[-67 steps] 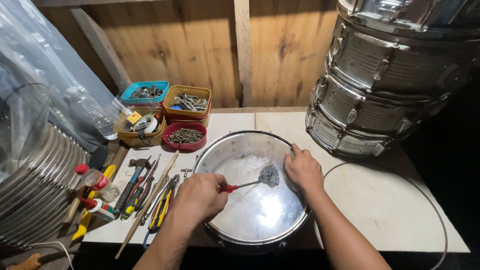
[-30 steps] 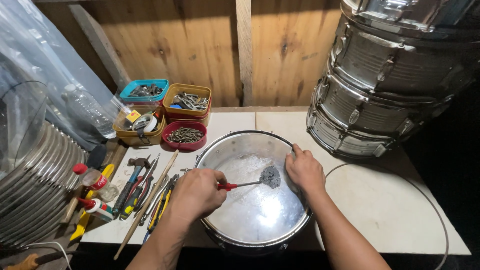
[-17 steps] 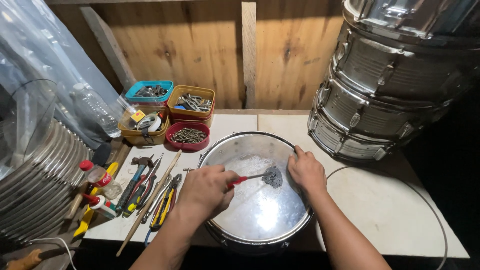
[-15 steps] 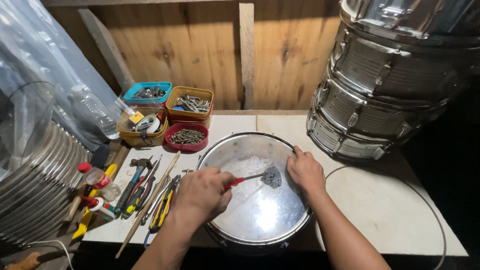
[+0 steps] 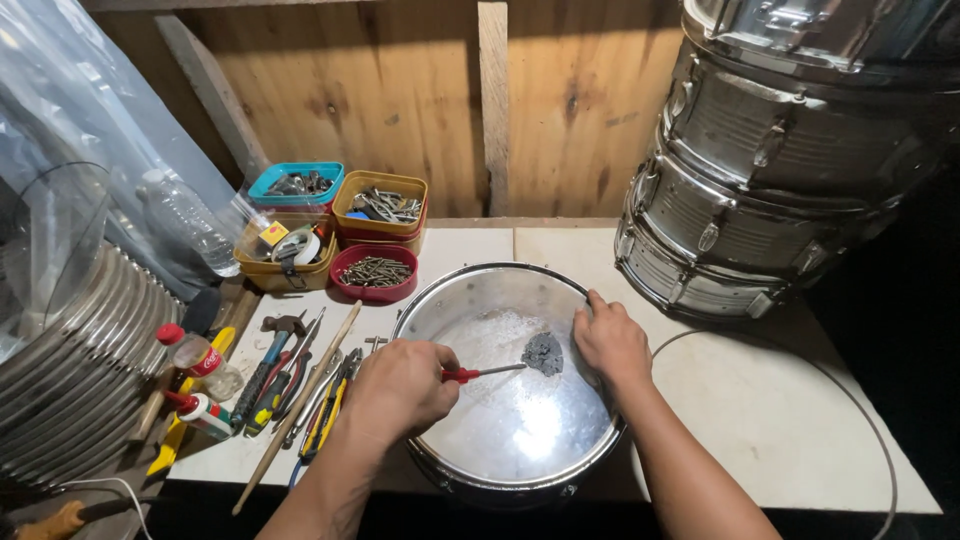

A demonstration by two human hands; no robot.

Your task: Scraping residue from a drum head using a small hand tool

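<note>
Little has moved: left hand still grips one red-handled screwdriver; right hand pins one grey wad in shiny drum shell.

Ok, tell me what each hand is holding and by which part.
The left hand grips a screwdriver by its red handle. The right hand rests on the rim of the drum shell, beside a grey wad.
</note>
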